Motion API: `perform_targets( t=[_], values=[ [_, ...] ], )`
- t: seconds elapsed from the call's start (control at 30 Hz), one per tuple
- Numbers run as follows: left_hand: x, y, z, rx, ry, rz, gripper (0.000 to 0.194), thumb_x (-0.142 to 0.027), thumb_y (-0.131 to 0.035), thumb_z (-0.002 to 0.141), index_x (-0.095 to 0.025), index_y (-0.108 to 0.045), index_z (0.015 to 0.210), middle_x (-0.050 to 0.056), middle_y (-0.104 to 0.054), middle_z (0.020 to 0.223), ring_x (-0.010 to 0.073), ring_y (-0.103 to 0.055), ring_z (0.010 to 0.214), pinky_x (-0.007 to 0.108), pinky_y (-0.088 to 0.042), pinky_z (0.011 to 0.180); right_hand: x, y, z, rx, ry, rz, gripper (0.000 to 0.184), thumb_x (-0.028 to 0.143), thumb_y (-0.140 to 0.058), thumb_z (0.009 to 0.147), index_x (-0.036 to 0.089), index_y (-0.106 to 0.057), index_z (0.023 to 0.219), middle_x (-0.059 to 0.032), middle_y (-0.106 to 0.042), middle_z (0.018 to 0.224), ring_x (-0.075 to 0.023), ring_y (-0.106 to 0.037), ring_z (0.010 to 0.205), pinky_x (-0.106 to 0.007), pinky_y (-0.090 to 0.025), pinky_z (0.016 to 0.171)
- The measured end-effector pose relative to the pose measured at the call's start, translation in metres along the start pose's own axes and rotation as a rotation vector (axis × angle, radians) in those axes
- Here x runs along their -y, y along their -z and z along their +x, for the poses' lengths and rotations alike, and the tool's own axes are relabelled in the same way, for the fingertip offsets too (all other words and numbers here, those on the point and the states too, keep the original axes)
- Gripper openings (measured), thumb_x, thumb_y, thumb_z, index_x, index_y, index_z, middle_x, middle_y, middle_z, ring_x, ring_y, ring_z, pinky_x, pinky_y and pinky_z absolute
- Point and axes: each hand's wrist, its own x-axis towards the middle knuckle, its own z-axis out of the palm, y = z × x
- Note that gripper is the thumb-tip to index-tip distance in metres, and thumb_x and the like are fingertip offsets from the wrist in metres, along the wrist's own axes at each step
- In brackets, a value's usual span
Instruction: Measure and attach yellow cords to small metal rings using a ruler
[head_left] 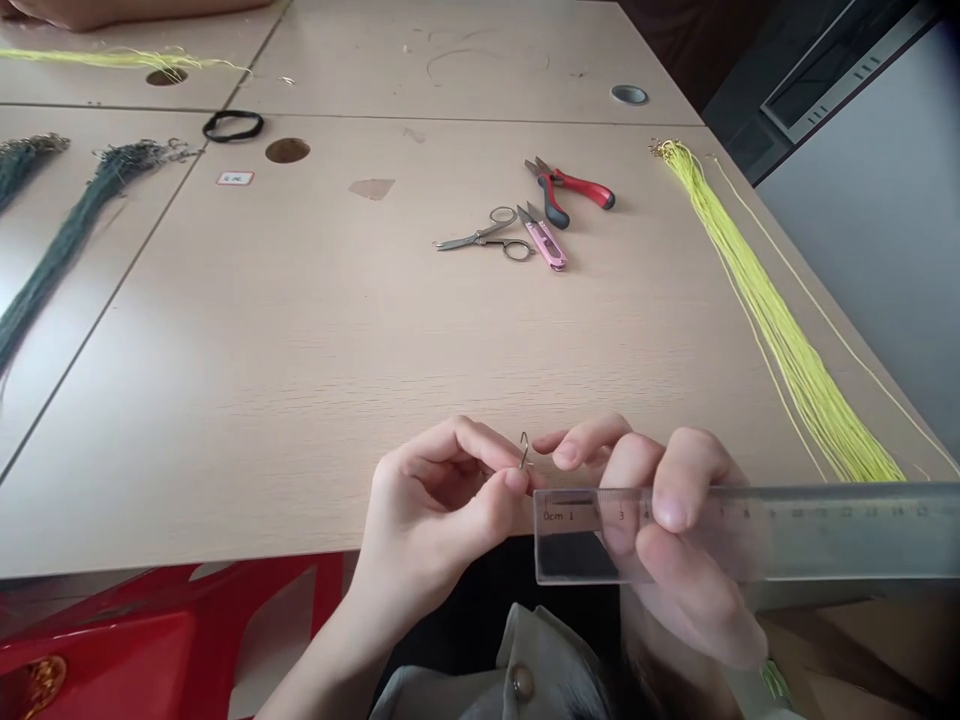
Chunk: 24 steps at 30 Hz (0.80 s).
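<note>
My left hand (pixel 442 500) pinches a small metal hook (pixel 524 450) between thumb and forefinger, just above the table's front edge. The hook's curved top sticks up out of the fingertips; its lower part is hidden. In my right hand (pixel 675 530) is a clear plastic ruler (pixel 825 530), held level with its zero end pointing left, close to my left fingertips. The thumb and a finger grip the ruler near the 4 cm mark, while other fingers reach behind it toward the hook without plainly touching it.
Small scissors (pixel 480 238), pink thread snips (pixel 546 240) and red-handled pliers (pixel 570 188) lie mid-table. Bundles of yellow cord (pixel 780 320) and dark green cord (pixel 67 230) flank them. A black band (pixel 233 125) lies far left. A red stool (pixel 150 640) stands below the table.
</note>
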Motion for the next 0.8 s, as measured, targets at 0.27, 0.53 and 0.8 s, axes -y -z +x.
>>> perform_targets(
  t=[0.27, 0.53, 0.8],
  values=[
    [-0.0011, -0.0002, -0.0023, -0.006, 0.000, 0.038, 0.012, -0.015, -0.066, 0.078, -0.022, -0.068, 0.069, -0.004, -0.067, 0.069, 0.0058, -0.059, 0.064, 0.011, -0.050, 0.058, 0.0032, -0.0035, 0.0023, -0.055, -0.037, -0.021, 0.011, 0.015, -0.056, 0.078, 0.024, -0.050, 0.075, 0.0014, -0.045, 0.057, -0.0213, -0.057, 0.087, -0.042, -0.047, 0.083],
    [-0.0008, -0.0060, -0.0047, -0.070, -0.042, 0.104, 0.014, -0.012, -0.067, 0.077, -0.024, -0.071, 0.072, -0.004, -0.072, 0.073, 0.0065, -0.065, 0.069, 0.008, -0.052, 0.061, 0.0040, -0.0028, 0.0003, -0.051, -0.083, 0.035, 0.010, 0.015, -0.053, 0.080, 0.024, -0.050, 0.078, 0.0004, -0.046, 0.061, -0.0236, -0.059, 0.090, -0.047, -0.048, 0.085],
    [-0.0016, -0.0079, -0.0048, -0.100, -0.097, 0.157, 0.014, -0.011, -0.068, 0.075, -0.023, -0.071, 0.069, -0.003, -0.071, 0.071, 0.0084, -0.065, 0.065, 0.010, -0.051, 0.054, 0.0023, -0.0028, 0.0010, -0.085, -0.102, 0.030, 0.010, 0.015, -0.055, 0.080, 0.024, -0.051, 0.077, 0.0014, -0.046, 0.061, -0.0226, -0.061, 0.087, -0.046, -0.048, 0.084]
  ],
)
